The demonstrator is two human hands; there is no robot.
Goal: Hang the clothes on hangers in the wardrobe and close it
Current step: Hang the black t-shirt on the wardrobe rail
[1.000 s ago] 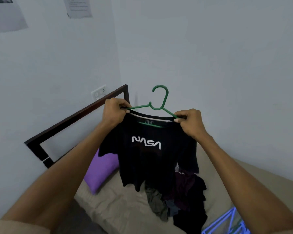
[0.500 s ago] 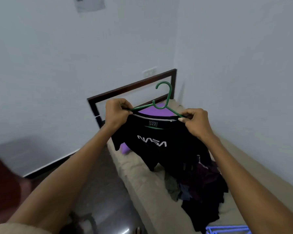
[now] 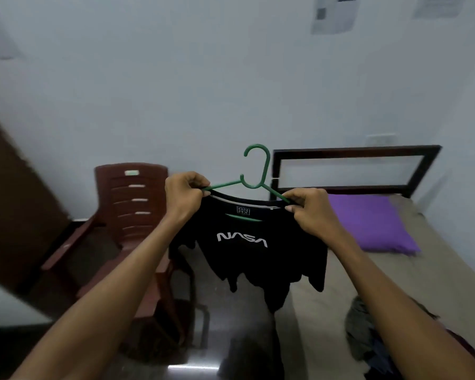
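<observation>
Hands: left hand [image 3: 185, 194] and right hand [image 3: 310, 212] pinch shirt [image 3: 247, 248] shoulders on hanger [image 3: 254, 171]
Shirt: centre, chair [image 3: 132, 215] at 9 o'clock
Risk: loose pinch, shoulder slips off

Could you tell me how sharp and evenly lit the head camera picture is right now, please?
Head view: the black NASA T-shirt, green hanger and both hands, left hand and right hand, are fairly sharp; the brown chair, wall papers and left edge are smeared by motion blur; wide-angle bending bows the bed frame; light is dim and flat, with a glare streak on the dark floor.
</observation>
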